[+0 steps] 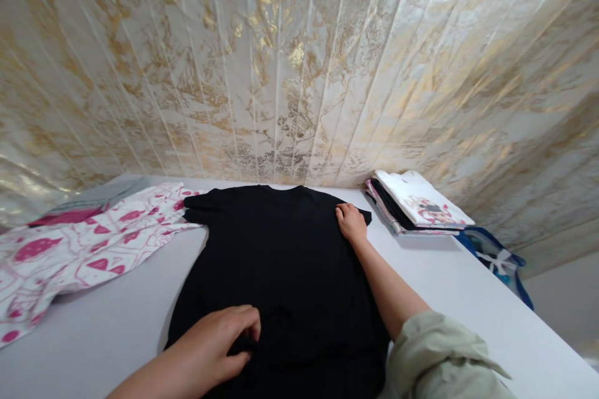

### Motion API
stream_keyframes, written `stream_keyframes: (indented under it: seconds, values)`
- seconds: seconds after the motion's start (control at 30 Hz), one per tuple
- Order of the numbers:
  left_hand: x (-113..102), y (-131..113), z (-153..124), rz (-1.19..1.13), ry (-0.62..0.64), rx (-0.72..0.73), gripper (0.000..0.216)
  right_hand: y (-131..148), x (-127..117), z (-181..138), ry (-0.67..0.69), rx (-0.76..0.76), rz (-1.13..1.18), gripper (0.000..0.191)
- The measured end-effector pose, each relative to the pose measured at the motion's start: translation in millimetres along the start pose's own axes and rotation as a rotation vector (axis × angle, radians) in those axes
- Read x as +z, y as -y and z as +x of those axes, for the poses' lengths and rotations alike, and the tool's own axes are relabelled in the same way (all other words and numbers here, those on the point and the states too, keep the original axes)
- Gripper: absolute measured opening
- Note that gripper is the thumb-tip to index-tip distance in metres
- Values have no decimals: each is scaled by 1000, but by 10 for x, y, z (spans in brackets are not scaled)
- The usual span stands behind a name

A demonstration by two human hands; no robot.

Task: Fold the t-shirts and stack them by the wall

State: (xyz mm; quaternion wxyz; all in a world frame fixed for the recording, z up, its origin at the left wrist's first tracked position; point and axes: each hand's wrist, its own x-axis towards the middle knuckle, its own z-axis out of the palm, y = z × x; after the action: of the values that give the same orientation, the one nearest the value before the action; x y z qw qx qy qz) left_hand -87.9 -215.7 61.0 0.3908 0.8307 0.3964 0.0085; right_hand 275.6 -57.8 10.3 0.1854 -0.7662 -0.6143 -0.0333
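Observation:
A black T-shirt lies spread out on the white table, its neckline at the far side and its lower part running out of view at the bottom. My left hand is over the lower middle of the shirt, thumb and fingers curled round a bit of the black cloth. Near the shirt's right sleeve, my right hand rests on the fabric with its fingers laid out, palm down. The left sleeve touches or nearly touches a white garment with pink prints.
Folded clothes, a white printed one on top, are stacked at the back right. A blue-edged clear bag sits past the table's right edge. Grey and pink cloth lies back left. Behind the table hangs a gold-patterned curtain.

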Motion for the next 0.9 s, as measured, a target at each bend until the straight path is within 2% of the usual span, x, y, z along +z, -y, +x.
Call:
stream_keyframes:
  seconds: [0.6, 0.9]
  values:
    - [10, 83, 18, -60, -118, -3, 9, -58, 77, 33, 9, -17, -56, 40]
    - [50, 169, 65, -103, -117, -13, 7, -40, 66, 28, -3, -33, -55, 37]
